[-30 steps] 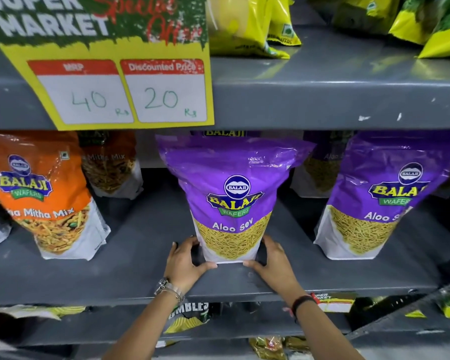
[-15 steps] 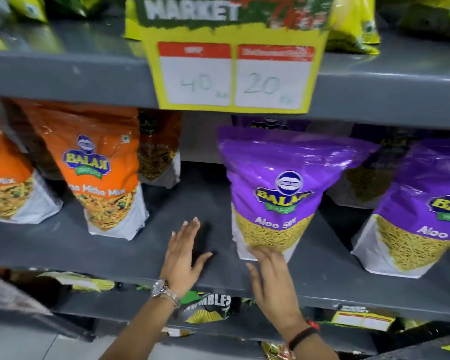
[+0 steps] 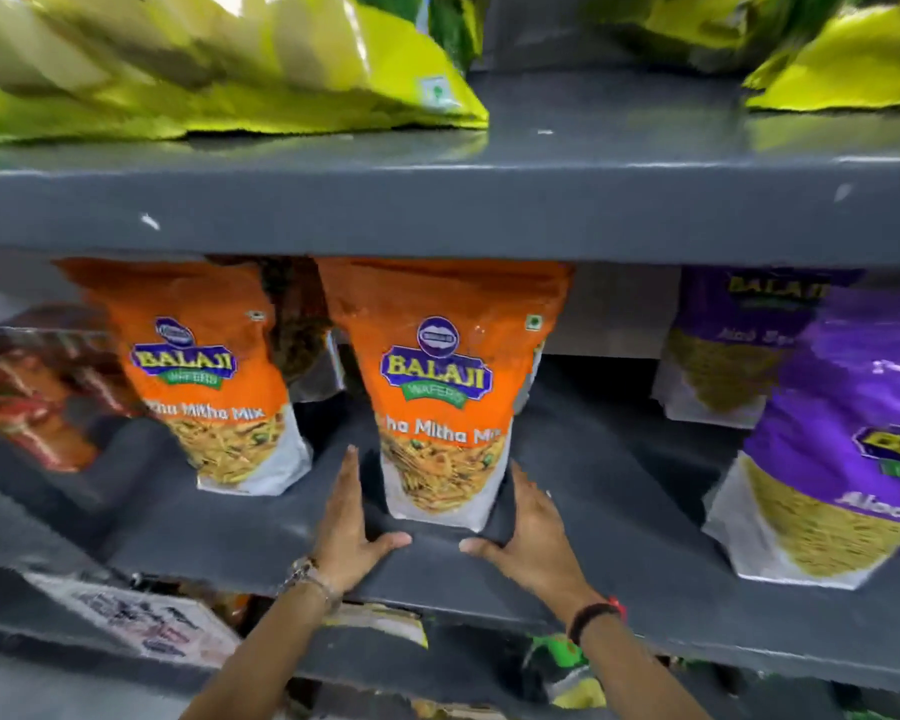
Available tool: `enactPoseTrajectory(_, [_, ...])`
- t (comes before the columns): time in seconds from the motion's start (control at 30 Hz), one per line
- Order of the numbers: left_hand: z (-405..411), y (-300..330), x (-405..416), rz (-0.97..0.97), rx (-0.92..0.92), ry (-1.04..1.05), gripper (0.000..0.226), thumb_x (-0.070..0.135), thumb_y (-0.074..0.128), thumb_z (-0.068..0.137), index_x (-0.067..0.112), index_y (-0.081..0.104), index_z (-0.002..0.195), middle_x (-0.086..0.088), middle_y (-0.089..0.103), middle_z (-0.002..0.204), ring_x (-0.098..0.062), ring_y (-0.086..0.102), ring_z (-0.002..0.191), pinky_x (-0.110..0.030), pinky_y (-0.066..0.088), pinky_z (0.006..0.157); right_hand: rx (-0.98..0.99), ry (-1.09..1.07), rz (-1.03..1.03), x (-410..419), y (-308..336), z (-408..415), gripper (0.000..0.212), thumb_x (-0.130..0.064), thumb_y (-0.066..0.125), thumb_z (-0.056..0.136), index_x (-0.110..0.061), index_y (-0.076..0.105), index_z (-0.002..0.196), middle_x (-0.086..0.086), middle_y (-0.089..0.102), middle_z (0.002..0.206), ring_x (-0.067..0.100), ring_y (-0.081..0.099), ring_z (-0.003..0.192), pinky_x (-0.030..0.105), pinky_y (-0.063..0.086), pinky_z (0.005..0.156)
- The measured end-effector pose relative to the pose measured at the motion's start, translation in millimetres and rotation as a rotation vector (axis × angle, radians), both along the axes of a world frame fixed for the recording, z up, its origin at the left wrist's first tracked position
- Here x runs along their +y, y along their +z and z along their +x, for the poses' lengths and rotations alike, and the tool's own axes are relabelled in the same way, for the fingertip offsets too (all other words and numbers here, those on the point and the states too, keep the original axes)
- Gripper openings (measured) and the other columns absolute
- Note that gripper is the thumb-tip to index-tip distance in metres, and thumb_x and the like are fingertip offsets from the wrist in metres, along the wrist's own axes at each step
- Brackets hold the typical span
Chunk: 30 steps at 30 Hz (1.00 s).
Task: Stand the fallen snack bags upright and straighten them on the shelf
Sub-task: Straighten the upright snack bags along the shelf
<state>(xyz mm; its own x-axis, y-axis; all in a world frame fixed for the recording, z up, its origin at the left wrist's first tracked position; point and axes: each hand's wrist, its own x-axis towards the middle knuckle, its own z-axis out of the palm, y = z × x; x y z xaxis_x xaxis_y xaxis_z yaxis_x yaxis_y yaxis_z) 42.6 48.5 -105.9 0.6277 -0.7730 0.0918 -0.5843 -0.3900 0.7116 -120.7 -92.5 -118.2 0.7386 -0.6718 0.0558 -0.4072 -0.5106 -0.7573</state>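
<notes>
orange snack bag (image 3: pixel 440 392) stands upright on the grey middle shelf (image 3: pixel 609 491), between a 2nd orange bag (image 3: pixel 214 387) and a purple bag (image 3: pixel 848 449). i see my left hand (image 3: pixel 346 517) and right hand (image 3: pixel 533 532) spread flat, flanking its base, thumbs pointing inward under it; contact i cannot tell.

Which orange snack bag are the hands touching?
The middle orange bag. The left hand and right hand cup its bottom corners. The other orange bag stands to its left, with no hand near it.
</notes>
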Motion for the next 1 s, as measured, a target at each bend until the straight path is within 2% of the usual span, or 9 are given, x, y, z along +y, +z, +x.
enactPoseTrajectory(0.1, [17, 0, -14, 0.068, 0.194, -0.05, 0.118, 0.054, 0.078, 0.047, 0.015, 0.014, 0.138, -0.008, 0.024, 0.15, -0.026, 0.022, 0.137, -0.044, 0.02, 0.114, -0.032, -0.053, 0.021, 6, 0, 13, 0.094, -0.07, 0.064, 0.05, -0.029, 0.032, 0.129, -0.003, 0.052, 0.131, 0.019, 0.044, 0.123, 0.048, 0.023, 0.112])
enactPoseTrajectory(0.17, [21, 1, -22, 0.114, 0.186, -0.075, 0.118, 0.068, 0.065, 0.031, 0.011, 0.033, 0.129, -0.013, 0.044, 0.138, -0.031, 0.037, 0.128, -0.045, 0.024, 0.111, -0.038, -0.084, 0.051, 7, 2, 16, 0.079, -0.061, 0.066, 0.055, -0.03, 0.039, 0.122, -0.002, 0.056, 0.126, 0.02, 0.048, 0.119, 0.05, 0.03, 0.108])
enactPoseTrajectory(0.23, [17, 4, -29, 0.105, 0.145, -0.064, 0.109, 0.065, 0.055, 0.03, 0.009, 0.04, 0.122, -0.014, 0.051, 0.13, -0.032, 0.042, 0.122, -0.048, 0.026, 0.109, -0.054, -0.105, 0.081, 6, 6, 12, 0.073, -0.053, 0.07, 0.059, -0.031, 0.041, 0.122, -0.002, 0.056, 0.127, 0.02, 0.048, 0.119, 0.048, 0.037, 0.104])
enactPoseTrajectory(0.33, [1, 5, -31, 0.114, 0.094, -0.092, 0.104, 0.064, 0.055, 0.033, 0.011, 0.041, 0.121, -0.01, 0.052, 0.13, -0.032, 0.041, 0.122, -0.047, 0.026, 0.109, -0.042, -0.116, 0.084, 4, 9, -3, 0.069, -0.042, 0.074, 0.063, -0.033, 0.041, 0.123, -0.002, 0.055, 0.129, 0.019, 0.048, 0.119, 0.041, 0.042, 0.1])
enactPoseTrajectory(0.4, [-8, 1, -29, 0.132, 0.069, -0.102, 0.095, 0.056, 0.071, 0.045, 0.01, 0.04, 0.122, -0.01, 0.05, 0.132, -0.034, 0.037, 0.125, -0.045, 0.026, 0.11, -0.032, -0.141, 0.067, 5, 8, -15, 0.067, -0.043, 0.074, 0.061, -0.032, 0.044, 0.12, -0.001, 0.057, 0.126, 0.02, 0.05, 0.117, 0.041, 0.044, 0.096])
enactPoseTrajectory(0.53, [-9, -5, -25, 0.098, 0.026, -0.102, 0.081, 0.041, 0.078, 0.057, 0.01, 0.04, 0.121, -0.009, 0.053, 0.131, -0.035, 0.038, 0.122, -0.049, 0.025, 0.11, -0.003, -0.171, 0.032, 10, 8, -24, 0.068, -0.034, 0.077, 0.065, -0.025, 0.042, 0.123, 0.004, 0.055, 0.128, 0.025, 0.046, 0.119, 0.036, 0.036, 0.096])
enactPoseTrajectory(0.7, [-11, 0, -24, 0.053, 0.056, -0.088, 0.075, 0.033, 0.077, 0.062, 0.013, 0.039, 0.124, -0.005, 0.052, 0.132, -0.032, 0.036, 0.127, -0.046, 0.016, 0.115, -0.023, -0.229, -0.066, 18, 14, -21, 0.062, -0.024, 0.077, 0.065, -0.02, 0.048, 0.119, 0.004, 0.062, 0.122, 0.027, 0.051, 0.117, 0.043, 0.024, 0.11])
enactPoseTrajectory(0.83, [-13, 6, -21, 0.073, 0.046, -0.089, 0.072, 0.033, 0.077, 0.063, 0.013, 0.041, 0.122, -0.005, 0.054, 0.13, -0.03, 0.038, 0.125, -0.049, 0.023, 0.112, -0.016, -0.247, -0.051, 18, 14, -22, 0.064, -0.025, 0.077, 0.064, -0.021, 0.047, 0.12, 0.004, 0.061, 0.123, 0.026, 0.051, 0.117, 0.046, 0.029, 0.11])
enactPoseTrajectory(1.0, [-15, 9, -20, 0.097, 0.037, -0.091, 0.073, 0.034, 0.076, 0.064, 0.012, 0.039, 0.124, -0.005, 0.051, 0.133, -0.031, 0.034, 0.129, -0.045, 0.017, 0.115, -0.009, -0.244, -0.011, 20, 19, -23, 0.066, -0.024, 0.077, 0.065, -0.019, 0.045, 0.123, 0.006, 0.06, 0.125, 0.026, 0.049, 0.118, 0.049, 0.032, 0.108])
